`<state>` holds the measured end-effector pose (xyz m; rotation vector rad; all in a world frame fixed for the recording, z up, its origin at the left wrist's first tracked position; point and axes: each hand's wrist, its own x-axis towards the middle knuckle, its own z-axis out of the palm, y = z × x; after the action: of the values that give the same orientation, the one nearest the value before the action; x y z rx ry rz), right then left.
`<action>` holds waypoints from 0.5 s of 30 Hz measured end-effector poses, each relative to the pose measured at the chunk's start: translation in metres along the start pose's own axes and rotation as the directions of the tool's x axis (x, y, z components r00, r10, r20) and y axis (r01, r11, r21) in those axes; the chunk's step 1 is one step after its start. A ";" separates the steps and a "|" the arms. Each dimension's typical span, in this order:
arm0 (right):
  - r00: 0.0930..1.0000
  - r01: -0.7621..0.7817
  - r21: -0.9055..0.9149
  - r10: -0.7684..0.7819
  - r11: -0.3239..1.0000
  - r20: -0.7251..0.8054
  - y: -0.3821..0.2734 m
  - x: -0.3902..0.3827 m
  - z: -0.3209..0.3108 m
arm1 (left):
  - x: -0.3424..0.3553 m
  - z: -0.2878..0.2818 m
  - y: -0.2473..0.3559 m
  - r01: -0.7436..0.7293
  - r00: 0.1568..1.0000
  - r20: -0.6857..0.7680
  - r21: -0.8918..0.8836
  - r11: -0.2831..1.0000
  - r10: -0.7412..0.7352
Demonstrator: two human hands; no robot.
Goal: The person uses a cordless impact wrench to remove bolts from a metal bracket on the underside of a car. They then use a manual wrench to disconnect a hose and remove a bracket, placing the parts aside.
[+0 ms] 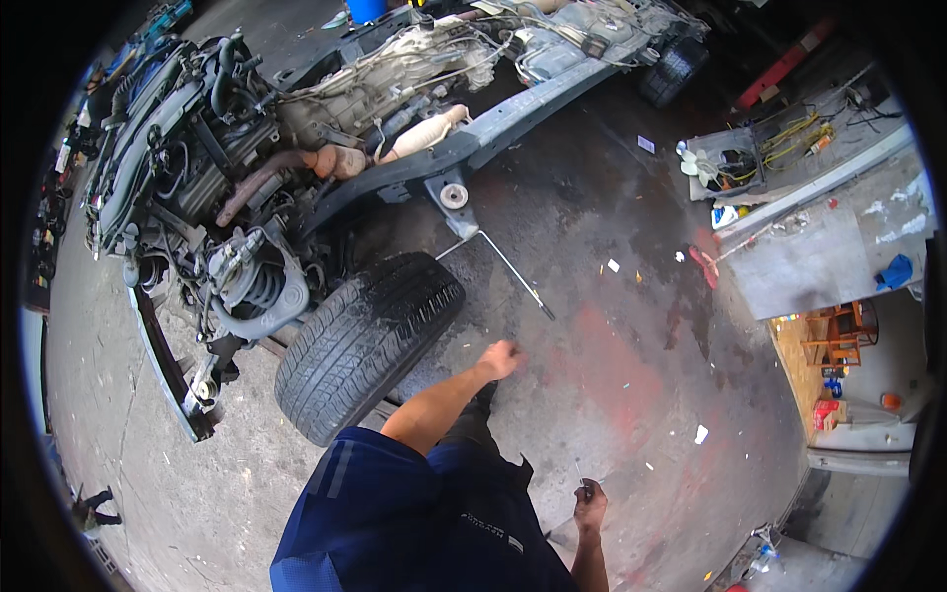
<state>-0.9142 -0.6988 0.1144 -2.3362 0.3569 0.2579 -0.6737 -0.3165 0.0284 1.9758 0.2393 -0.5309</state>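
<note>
My left hand point(501, 359) hangs beside the black tire point(370, 345), apart from it, over the floor. Its fingers are mostly hidden below the back of the hand, and I see nothing held in it. Lower down on the right, my right hand point(590, 506) has its fingers curled together with dark fingertips. Something small and thin seems to stick out of them, too small to name. Ahead of my left hand, a long thin metal bar point(513, 272) with a dark end slants from the bracket of the vehicle frame point(483, 138) toward the floor.
An exposed engine point(187, 138) and coil spring point(258, 288) stand at the left. At right is a grey workbench point(799, 259) with a blue cloth point(894, 272) and yellow cord point(789, 138). A wooden chair point(834, 335) stands beyond it. Paper scraps lie on the stained floor point(631, 375).
</note>
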 end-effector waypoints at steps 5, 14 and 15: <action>0.985 -0.132 0.198 0.151 0.971 -0.087 0.020 0.119 0.002 | 0.073 -0.062 0.190 -0.381 0.921 -0.025 -0.265 0.886 0.389; 0.980 -0.198 0.410 0.186 0.890 0.069 0.109 0.348 -0.033 | 0.109 -0.061 0.000 0.624 0.696 -0.325 -0.168 0.763 -0.640; 0.976 -0.217 0.453 0.201 0.865 0.083 0.109 0.380 -0.038 | 0.102 -0.052 -0.020 0.672 0.542 -0.445 -0.279 0.686 -0.713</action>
<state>-0.5896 -0.8681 -0.0391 -1.8222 0.5898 0.2809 -0.5778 -0.2676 -0.0162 1.8554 1.4369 -0.4387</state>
